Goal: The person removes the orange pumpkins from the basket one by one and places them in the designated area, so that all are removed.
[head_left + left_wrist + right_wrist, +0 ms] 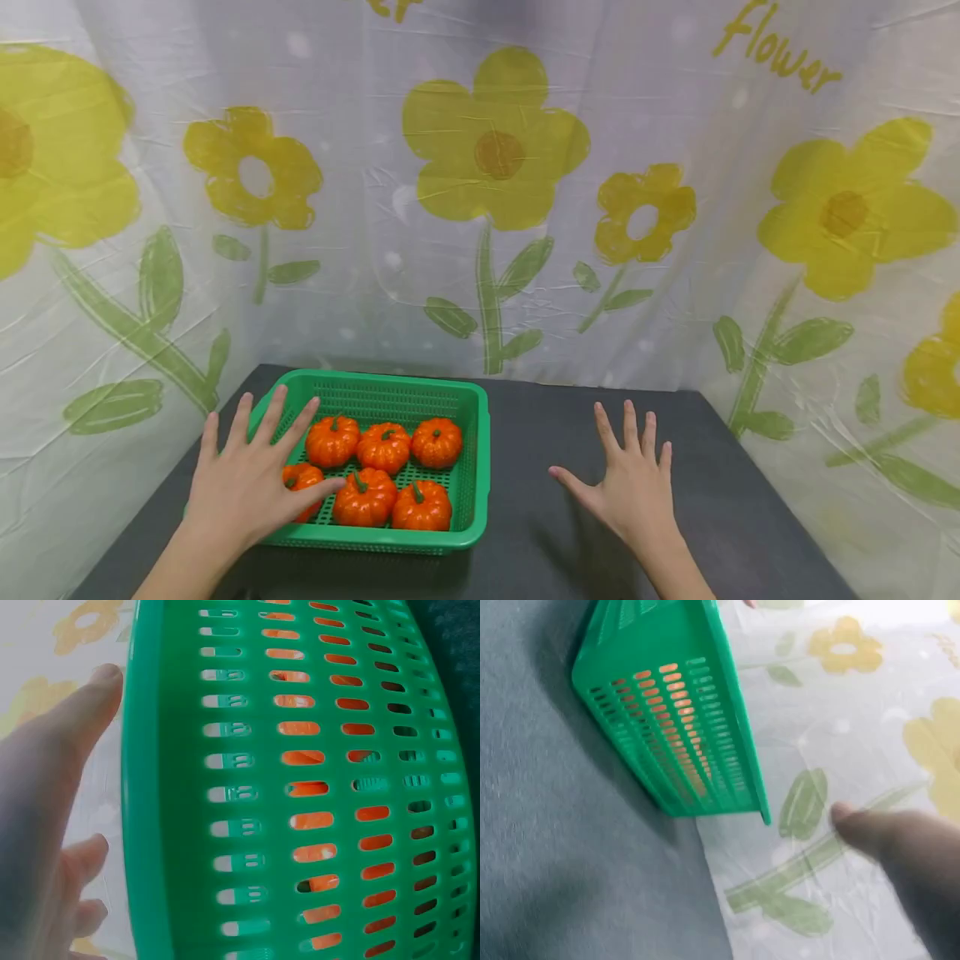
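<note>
A green plastic basket with slotted walls sits on the dark table, left of centre. Several small orange pumpkins with green stems lie inside it in two rows. My left hand is spread above the basket's left side, hiding part of one pumpkin and the near left corner. Nothing is in its grasp. In the left wrist view its thumb shows beside the basket wall. My right hand, fingers spread and holding nothing, hovers over the table right of the basket. The right wrist view shows its thumb apart from the basket.
Dark table surface extends to the right of the basket. A pale curtain printed with yellow flowers surrounds the table at the back and both sides.
</note>
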The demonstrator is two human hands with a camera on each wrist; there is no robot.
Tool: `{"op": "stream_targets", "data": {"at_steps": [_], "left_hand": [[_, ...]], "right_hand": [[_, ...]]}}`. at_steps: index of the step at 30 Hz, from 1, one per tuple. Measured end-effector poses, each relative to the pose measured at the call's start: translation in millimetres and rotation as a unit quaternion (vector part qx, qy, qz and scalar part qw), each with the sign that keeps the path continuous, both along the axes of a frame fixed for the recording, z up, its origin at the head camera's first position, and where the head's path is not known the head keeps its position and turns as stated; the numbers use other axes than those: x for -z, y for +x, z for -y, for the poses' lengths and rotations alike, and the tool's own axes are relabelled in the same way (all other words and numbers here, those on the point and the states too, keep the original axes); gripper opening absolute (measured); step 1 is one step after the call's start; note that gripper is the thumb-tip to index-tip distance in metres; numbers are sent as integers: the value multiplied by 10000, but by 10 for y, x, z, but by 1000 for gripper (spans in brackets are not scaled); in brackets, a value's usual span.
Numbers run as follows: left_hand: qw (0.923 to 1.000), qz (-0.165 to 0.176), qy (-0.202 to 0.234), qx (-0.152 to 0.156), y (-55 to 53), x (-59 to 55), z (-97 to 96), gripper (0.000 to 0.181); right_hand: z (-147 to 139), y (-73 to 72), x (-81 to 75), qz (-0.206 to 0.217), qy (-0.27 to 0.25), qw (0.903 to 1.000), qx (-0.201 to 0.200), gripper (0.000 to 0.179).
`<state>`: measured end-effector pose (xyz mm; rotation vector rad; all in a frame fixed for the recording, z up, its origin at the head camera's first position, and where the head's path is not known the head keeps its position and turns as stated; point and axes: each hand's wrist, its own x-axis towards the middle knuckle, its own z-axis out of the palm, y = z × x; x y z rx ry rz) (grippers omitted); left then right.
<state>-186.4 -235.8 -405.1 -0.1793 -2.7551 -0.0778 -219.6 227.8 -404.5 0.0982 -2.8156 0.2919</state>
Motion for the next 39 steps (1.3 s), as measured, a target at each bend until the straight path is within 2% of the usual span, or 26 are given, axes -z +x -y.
{"op": "stream_targets", "data": {"at_steps": [4, 7, 9, 12, 16, 20, 22, 28, 31, 34, 39], "left_hand": [[9986, -230, 408, 235, 3, 13, 42, 110], [9948, -468, 790, 432, 17, 44, 113, 108], [9924, -498, 1018, 488, 28, 81, 183, 107], [9891, -326, 1363, 447, 60, 132, 307, 105], [9828, 24, 1831, 259, 96, 223, 490, 104], [9738, 375, 2244, 59, 138, 335, 661, 104], [9684, 500, 2442, -7, 157, 404, 733, 104], [9522, 608, 2993, -78, 171, 637, 853, 100], [9492, 669, 3074, -68, 180, 722, 905, 99], [9507, 638, 3036, 37, 189, 785, 953, 99], [9536, 434, 2964, 316, 211, 869, 989, 99]], "right_hand": [[68, -19, -15, 236, -826, 9963, -98, 115], [126, -60, -20, 315, -1496, 9879, -275, 109], [167, -95, -16, 345, -1879, 9808, -394, 104], [230, -150, 9, 256, -2358, 9698, -559, 97], [330, -226, 58, -154, -2873, 9550, -725, 85], [443, -309, 87, -537, -3156, 9423, -980, 75], [498, -350, 98, -577, -3174, 9404, -1078, 73], [673, -416, 134, -319, -3151, 9354, -1572, 71], [767, -434, 149, -99, -3295, 9270, -1788, 71], [853, -458, 154, 60, -3436, 9199, -1889, 71], [955, -505, 165, 109, -3507, 9177, -1864, 71]]}}
